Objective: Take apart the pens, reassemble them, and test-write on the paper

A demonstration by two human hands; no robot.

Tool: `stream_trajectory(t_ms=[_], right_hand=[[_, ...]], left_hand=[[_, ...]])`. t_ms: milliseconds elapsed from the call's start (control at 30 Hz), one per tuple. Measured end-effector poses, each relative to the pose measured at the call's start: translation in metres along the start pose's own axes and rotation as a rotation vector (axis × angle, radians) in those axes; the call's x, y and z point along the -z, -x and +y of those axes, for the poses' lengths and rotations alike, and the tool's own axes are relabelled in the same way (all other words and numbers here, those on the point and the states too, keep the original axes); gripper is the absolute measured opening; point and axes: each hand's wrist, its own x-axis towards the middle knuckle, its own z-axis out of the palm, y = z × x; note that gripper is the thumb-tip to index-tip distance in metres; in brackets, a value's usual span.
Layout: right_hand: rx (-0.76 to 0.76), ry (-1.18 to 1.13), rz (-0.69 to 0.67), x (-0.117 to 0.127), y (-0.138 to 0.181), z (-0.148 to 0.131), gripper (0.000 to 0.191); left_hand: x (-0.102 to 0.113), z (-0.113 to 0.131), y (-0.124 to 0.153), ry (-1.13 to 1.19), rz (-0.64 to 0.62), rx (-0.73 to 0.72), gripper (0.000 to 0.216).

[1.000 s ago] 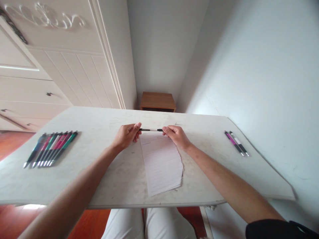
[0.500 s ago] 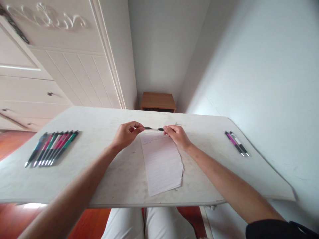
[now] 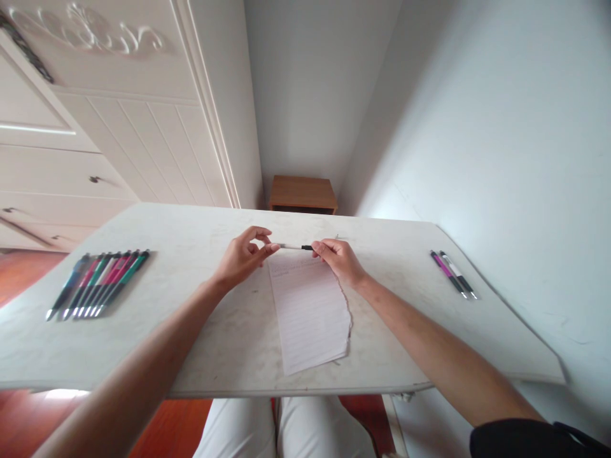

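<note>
Pen: slim, white barrel, blk section toward R end; L end looks greyish. Approx. horiz., side-on to cam.
Pen loc: between the two hands, mid-table, just past far edge of the paper.
R hand: closed, thumb + fingers pinching the pen's blk end.
L hand: half-curled, thumb tip at pen's L end, index bent & raised above; can't tell if the fingers behind grip it too, view too small.
Paper: white, lined, handwriting at top, R edge torn/ragged; flat on table.
Pen row: L side of table, several side by side, slanted; blue, pink, green, white, magenta barrels, dk grips, silver tips twd person.
Pen pair: R side, near wall; 1 purple, 1 white, both w/ dk grips + silver tips, close together, slanted.
Table surf.: off-white, w/ scuffs & small dk marks.
Bkgd: brown wooden box past far table edge; cream cabinet on L w/ raised scroll trim, dk knobs.
Clothing: white trousers below near edge, blk sleeve on R arm.
</note>
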Motion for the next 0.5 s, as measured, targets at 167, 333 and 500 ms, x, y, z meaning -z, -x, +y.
stream_trajectory(t_ms=[167,333,500], right_hand=[[-0.006,0.003,0.008,0.0001,-0.0001,0.0,0.05],[-0.019,-0.007,0.002,-0.0002,-0.0001,-0.001,0.051],[0.001,-0.032,-0.021,-0.0017,0.0001,-0.0005,0.049]], left_hand=[[-0.001,-0.0019,-0.0033,-0.096,-0.011,-0.006,0.033],[0.0012,0.0042,-0.0019,-0.156,-0.041,-0.041,0.039],[-0.0002,0.0073,0.0008,-0.15,-0.029,0.029,0.056]])
